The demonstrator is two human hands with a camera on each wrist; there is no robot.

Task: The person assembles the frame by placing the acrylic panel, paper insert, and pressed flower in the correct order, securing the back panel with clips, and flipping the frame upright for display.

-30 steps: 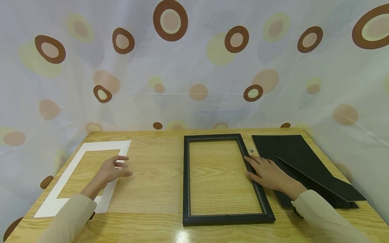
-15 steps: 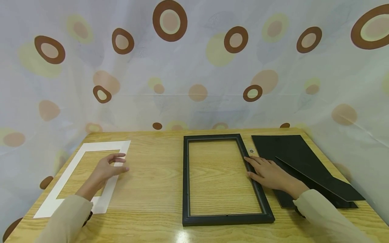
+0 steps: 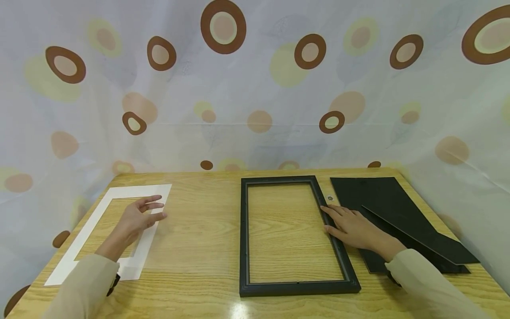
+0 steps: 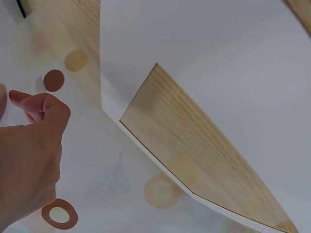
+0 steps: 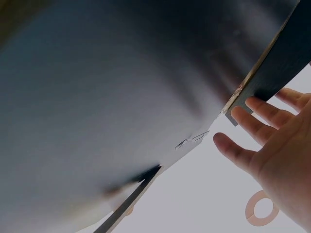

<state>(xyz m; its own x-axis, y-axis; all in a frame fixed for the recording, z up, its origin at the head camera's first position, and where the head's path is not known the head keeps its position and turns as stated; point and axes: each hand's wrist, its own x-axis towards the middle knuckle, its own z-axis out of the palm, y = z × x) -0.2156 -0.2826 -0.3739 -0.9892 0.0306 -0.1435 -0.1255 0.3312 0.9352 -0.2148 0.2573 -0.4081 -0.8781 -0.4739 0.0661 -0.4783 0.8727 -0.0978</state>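
A flat black picture frame (image 3: 300, 288), with nothing in its opening, lies on the table. My right hand (image 3: 354, 228) is laid across its right side, fingers extended and fingertips on the bar. In the right wrist view those fingers (image 5: 252, 126) are spread beside dark edges. To the left lies a white picture mat (image 3: 93, 226) with a rectangular cutout. Over its right strip hovers my left hand (image 3: 133, 221), thumb and fingers apart, with nothing visibly gripped. Between mat and frame, a faint hazy patch looks like a clear sheet (image 3: 195, 239); whether the left hand touches it, I cannot tell.
Black boards (image 3: 374, 190) lie at the right, one folded or slanted over the other. A small round item (image 3: 330, 198) sits between them and the frame. A patterned curtain (image 3: 259, 88) hangs behind the wooden table (image 3: 191, 301).
My left hand has moved slightly left and away from me, over the mat's right strip. The hazy patch's near edge appears a little farther back. My right hand and the frame stay put.
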